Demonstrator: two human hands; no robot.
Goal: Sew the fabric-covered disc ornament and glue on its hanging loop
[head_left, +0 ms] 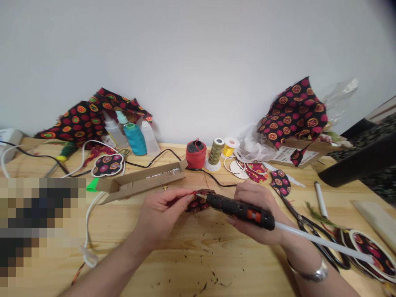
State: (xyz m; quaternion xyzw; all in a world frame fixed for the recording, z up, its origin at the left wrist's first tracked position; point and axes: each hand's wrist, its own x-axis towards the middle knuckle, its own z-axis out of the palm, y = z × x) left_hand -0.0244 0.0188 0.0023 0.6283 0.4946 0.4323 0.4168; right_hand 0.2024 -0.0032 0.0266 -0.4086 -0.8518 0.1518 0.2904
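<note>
Near the middle of the table, my left hand (168,212) pinches a small piece of dark patterned fabric (196,205) between thumb and fingers. My right hand (258,208) is wrapped round a black hot glue gun (241,211), its nozzle pointing left. The nozzle tip meets or nearly meets the fabric edge close to my left fingertips. A long white glue stick (321,239) sticks out of the gun's back end toward the lower right. My right fingers are partly hidden behind the gun.
An open cardboard box (145,181) lies behind my left hand. Thread spools (215,152), a red yarn roll (196,154) and squeeze bottles (150,138) stand along the wall. Black scissors (306,225) and round fabric-covered pieces (371,251) lie right. Cables (88,214) run left.
</note>
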